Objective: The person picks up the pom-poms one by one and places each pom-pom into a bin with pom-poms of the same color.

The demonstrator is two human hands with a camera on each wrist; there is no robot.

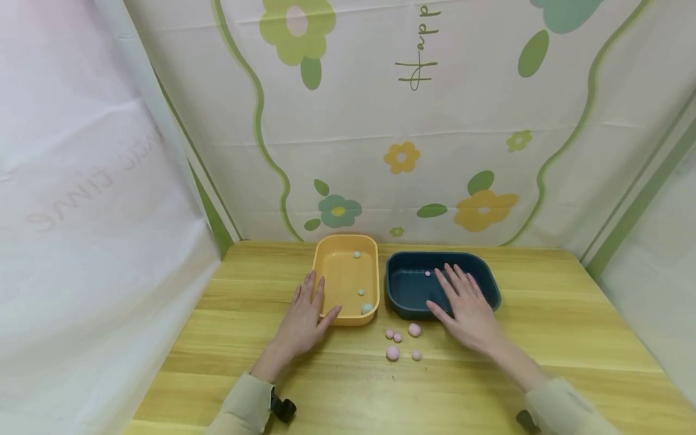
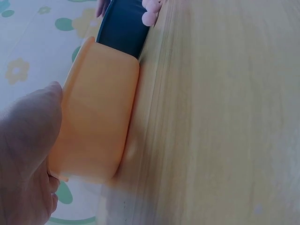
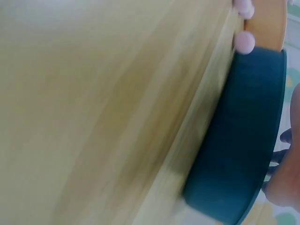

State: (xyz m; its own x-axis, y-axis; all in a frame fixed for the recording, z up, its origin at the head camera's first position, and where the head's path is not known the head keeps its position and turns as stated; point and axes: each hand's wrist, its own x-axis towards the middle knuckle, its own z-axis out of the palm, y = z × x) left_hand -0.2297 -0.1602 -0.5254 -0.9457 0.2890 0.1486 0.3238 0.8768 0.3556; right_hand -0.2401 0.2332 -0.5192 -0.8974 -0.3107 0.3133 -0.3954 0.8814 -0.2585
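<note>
My left hand (image 1: 301,326) lies at the near left corner of a yellow-orange tray (image 1: 341,272), its fingers extended along the left rim and its thumb over the near rim. Inside that tray are 3 pale green balls, the largest (image 1: 367,309) in the near right corner. To the right, my right hand (image 1: 472,317) reaches over a dark blue tray (image 1: 409,291) with fingers spread and nothing gripped. One small pink ball (image 1: 428,274) sits in the blue tray beside the fingertips. In the right wrist view the fingers are partly hidden behind the tray's wall (image 3: 234,136).
Several pink balls of mixed sizes, among them a large one (image 1: 393,353) and another (image 1: 414,330), lie on the wooden table (image 1: 348,393) in front of the trays. A printed flower cloth (image 1: 462,109) hangs behind the table's far edge. White sheets (image 1: 81,254) hang at both sides.
</note>
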